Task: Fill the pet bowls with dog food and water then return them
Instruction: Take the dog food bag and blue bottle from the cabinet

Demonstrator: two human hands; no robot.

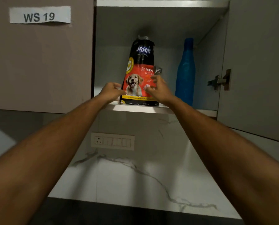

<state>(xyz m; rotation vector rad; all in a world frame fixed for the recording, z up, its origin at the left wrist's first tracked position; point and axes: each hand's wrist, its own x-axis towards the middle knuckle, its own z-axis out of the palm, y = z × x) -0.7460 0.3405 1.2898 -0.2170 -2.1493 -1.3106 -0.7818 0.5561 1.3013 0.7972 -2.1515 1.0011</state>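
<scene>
Head view. Upright near the front of the white cabinet shelf (200,112): the black, red and yellow plastic dog-food bag with a puppy printed on it (139,65), top crumpled shut. Just beside it on the right, apart from it: a tall blue plastic bottle (185,72), also upright.

Left hand (111,92) at the bag's lower left edge, fingers curled in against it; cannot tell whether that grip has closed. Right hand (159,90) in front of the bag's lower right side, fingers spread and loose, blurred, holding nothing. Both forearms stretched up from below towards the shelf.

Around the cabinet: a closed grey door on the left with a white paper label reading "WS 19" (39,15); an open door on the right with a metal hinge (219,81); below, a white veined marble wall (135,176) with a white socket-and-switch panel (112,141). No pet bowls in sight.

Step in hand, judging by this: fetching the dog food, early in the task, nothing filled yet. Next move calls for closing both hands on the bag's flanks, low down where it is fullest, then lifting it forward off the shelf while keeping it upright and away from the bottle.
</scene>
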